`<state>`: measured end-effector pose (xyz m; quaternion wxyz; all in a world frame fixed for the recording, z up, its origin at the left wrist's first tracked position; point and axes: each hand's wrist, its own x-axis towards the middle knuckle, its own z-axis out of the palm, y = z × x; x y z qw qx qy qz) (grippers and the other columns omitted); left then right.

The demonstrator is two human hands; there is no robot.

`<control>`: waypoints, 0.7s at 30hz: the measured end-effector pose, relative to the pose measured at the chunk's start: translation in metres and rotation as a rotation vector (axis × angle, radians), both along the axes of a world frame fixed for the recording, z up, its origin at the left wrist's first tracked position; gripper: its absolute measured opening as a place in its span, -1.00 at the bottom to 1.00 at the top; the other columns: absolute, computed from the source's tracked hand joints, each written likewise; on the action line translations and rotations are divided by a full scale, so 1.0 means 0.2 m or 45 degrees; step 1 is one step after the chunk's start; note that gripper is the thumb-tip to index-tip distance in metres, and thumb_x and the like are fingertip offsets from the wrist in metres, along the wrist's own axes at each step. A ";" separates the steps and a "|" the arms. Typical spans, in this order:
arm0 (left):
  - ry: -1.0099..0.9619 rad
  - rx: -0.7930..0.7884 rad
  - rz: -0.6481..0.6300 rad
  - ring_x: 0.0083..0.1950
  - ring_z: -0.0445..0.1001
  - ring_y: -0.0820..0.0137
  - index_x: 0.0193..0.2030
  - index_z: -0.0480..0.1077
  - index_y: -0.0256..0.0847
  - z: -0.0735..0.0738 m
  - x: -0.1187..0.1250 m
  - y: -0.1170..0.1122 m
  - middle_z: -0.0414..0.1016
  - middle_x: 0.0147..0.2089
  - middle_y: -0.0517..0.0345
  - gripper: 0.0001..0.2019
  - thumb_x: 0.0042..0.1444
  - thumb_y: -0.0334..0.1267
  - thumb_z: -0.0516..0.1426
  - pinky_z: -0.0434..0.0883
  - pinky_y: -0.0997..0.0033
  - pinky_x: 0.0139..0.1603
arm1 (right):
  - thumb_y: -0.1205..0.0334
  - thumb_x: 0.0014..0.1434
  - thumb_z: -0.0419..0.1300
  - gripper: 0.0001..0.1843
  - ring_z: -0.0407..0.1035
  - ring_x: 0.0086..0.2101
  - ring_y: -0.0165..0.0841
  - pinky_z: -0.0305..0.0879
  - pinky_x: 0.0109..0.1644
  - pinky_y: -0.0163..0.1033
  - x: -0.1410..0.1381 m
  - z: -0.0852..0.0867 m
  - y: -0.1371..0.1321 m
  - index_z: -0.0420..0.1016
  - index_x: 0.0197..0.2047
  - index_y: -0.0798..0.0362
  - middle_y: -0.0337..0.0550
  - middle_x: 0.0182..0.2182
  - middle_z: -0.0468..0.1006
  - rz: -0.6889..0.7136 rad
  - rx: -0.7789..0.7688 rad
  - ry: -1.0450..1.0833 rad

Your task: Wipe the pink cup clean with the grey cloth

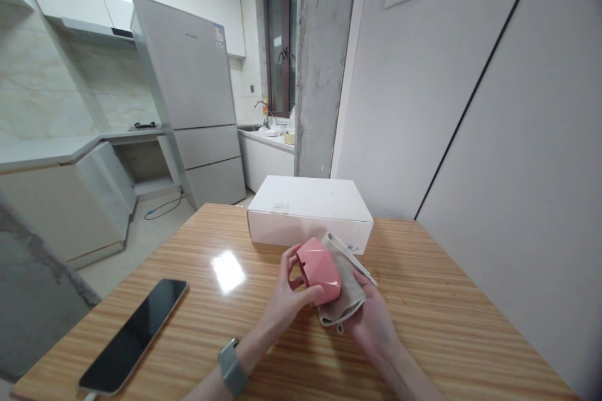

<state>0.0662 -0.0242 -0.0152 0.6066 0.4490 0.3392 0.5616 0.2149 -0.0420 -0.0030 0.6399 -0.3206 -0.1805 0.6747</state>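
A glossy pink faceted object (320, 270), with a small dark notch at its left edge, is tilted on its side above the table; I cannot make out its exact kind. My left hand (292, 294) grips it, thumb on the near side and fingers round the left edge. Against its right side lies a folded grey-beige cloth (350, 291) with a stitched hem and a small hanging loop. My right hand (374, 316) holds the cloth from below and the right, its thumb pressed on top. The fingers under the cloth are hidden.
A white box (310, 197) stands on the wooden table (437, 313) just behind my hands. A black-screened phone (136, 332) with a cable lies at the left. Beyond the table are a grey fridge (197, 88), a bare concrete column (320, 62) and a pale wall panel (399, 88).
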 end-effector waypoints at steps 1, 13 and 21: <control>0.009 -0.030 -0.016 -0.04 0.47 0.21 0.24 0.08 0.00 0.00 0.00 0.00 0.25 0.23 -0.06 -0.14 -0.19 -0.09 0.39 0.51 0.36 -0.21 | 0.08 -0.09 0.35 -0.67 0.58 -0.27 -0.07 0.47 -0.10 0.03 0.00 0.00 0.00 0.64 -0.26 0.10 -0.04 -0.30 0.71 0.017 -0.028 0.020; -0.023 -0.042 -0.050 -0.01 0.47 0.17 0.24 0.17 -0.05 0.03 -0.02 -0.02 0.35 0.18 -0.08 -0.09 -0.31 -0.14 0.43 0.46 0.28 -0.10 | 0.05 -0.08 0.35 -0.71 0.56 -0.19 -0.06 0.44 -0.05 0.00 0.02 0.00 0.00 0.63 -0.33 0.06 -0.08 -0.37 0.71 0.039 -0.063 -0.026; -0.040 0.052 -0.094 0.01 0.45 0.20 0.30 0.03 0.08 0.04 0.01 -0.03 0.28 0.21 -0.03 0.02 -0.32 -0.21 0.43 0.45 0.34 -0.10 | 0.04 -0.12 0.39 -0.67 0.57 -0.20 -0.04 0.47 -0.08 0.02 0.01 -0.03 0.00 0.63 -0.30 0.06 -0.10 -0.39 0.71 0.005 -0.047 -0.012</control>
